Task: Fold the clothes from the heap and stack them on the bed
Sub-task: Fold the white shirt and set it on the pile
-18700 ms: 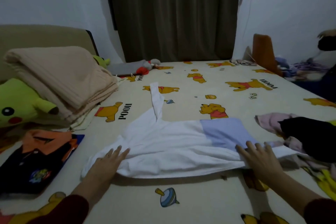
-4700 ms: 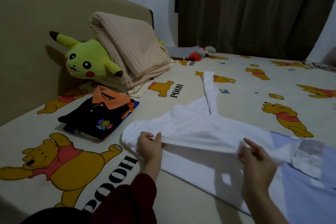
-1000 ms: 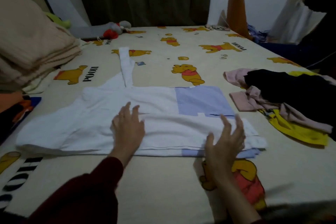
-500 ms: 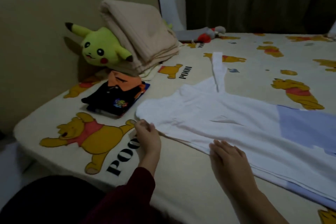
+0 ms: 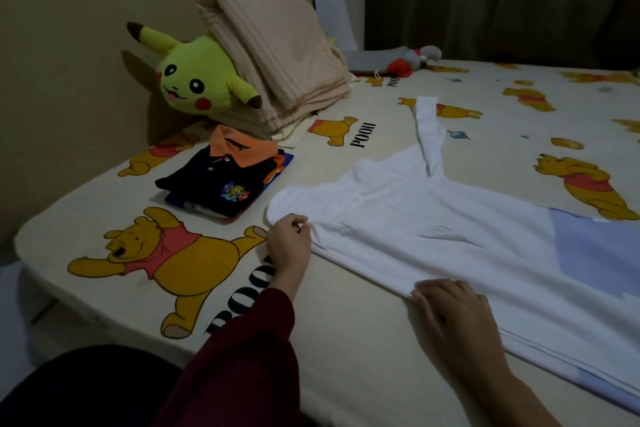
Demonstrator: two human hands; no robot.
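Note:
A white garment [image 5: 433,218] with a pale blue panel at its right end lies folded lengthwise across the bed [image 5: 346,322]; one sleeve sticks out toward the far side. My left hand [image 5: 289,243] pinches the garment's left end at its near corner. My right hand [image 5: 450,308] rests on the near folded edge, fingers curled over the cloth. To the left sits a folded stack [image 5: 225,180] topped by a dark polo shirt with an orange collar. The heap of unfolded clothes is out of view.
A yellow plush toy [image 5: 197,80] and a folded beige blanket [image 5: 277,48] lean against the tan headboard [image 5: 69,45]. A grey and red soft toy [image 5: 401,61] lies by the dark curtain [image 5: 502,0]. The bed's corner edge drops off at the lower left.
My view has stayed on the garment's left end. My left hand has closed on the near corner, and my right hand has slid up onto the near folded edge.

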